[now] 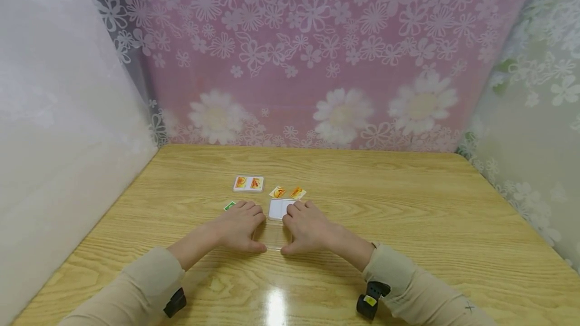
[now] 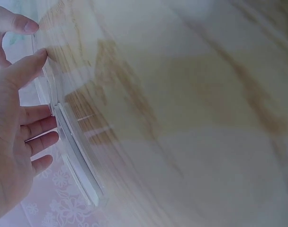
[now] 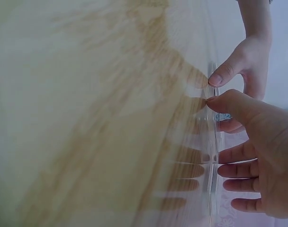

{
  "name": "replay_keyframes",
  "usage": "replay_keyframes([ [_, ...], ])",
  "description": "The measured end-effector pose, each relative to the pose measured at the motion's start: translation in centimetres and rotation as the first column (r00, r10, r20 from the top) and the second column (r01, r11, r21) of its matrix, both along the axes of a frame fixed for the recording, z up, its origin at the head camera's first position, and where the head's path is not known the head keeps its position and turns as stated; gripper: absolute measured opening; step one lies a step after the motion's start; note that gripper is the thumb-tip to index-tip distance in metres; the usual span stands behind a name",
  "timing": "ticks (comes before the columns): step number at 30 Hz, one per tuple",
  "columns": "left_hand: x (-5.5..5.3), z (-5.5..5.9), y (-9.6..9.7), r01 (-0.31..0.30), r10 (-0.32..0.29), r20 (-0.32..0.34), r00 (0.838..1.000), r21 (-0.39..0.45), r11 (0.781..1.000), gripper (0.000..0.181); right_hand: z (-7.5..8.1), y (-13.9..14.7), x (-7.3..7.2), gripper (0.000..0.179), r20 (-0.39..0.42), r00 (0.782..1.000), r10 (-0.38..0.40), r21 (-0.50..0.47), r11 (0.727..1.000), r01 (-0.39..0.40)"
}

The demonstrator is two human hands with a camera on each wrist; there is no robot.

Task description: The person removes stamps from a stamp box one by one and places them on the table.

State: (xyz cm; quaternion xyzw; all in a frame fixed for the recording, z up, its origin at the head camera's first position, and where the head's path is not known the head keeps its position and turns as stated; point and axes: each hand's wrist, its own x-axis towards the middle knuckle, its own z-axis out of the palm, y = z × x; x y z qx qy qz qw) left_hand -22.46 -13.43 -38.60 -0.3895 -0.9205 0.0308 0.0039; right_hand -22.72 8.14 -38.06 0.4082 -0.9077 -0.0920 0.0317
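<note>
A shallow clear plastic case lies opened flat on the table, its white-lined half [image 1: 277, 209] at the back and its clear half [image 1: 273, 236] towards me. My left hand [image 1: 239, 226] holds the clear half at its left side, thumb by the front corner. On the opposite side my right hand [image 1: 310, 228] grips it likewise, covering part of the white half. Both thumbs meet the near edge in the right wrist view, where the clear rim [image 3: 212, 187] runs past the right fingertips. Fingertips hide the case's side edges from above.
Behind the case lie two loose orange-and-white printed pieces, one left [image 1: 278, 192] and one right [image 1: 298, 193]. A similar flat case [image 1: 248, 183] with two orange pictures lies further back left. A small green piece [image 1: 229, 206] is partly covered by my left hand. Curtains surround the wooden table [image 1: 408, 205].
</note>
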Motion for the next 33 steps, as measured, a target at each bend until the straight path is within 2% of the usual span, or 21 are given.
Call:
replay_keyframes([
  [5,-0.07,-0.13,0.04,-0.002,0.002,-0.009,1.000,-0.001,1.000,0.064,0.01,0.04,-0.12,0.051,0.013,1.000,0.009,-0.007,1.000,-0.009],
  [13,-0.09,-0.10,0.23,0.010,-0.012,-0.091,0.996,-0.024,1.000,0.063,0.20,0.24,-0.65,0.051,0.033,0.999,0.030,-0.040,0.999,-0.029],
  [26,-0.14,0.13,0.00,0.013,-0.011,-0.155,0.988,0.010,1.000,0.062,0.05,0.03,-0.88,0.054,-0.015,0.999,0.048,-0.051,0.998,-0.048],
  [33,-0.17,0.26,-0.46,-0.032,0.038,-0.147,0.988,0.042,0.999,0.067,0.03,-0.22,-0.84,0.057,-0.016,0.999,0.028,-0.110,0.993,-0.030],
])
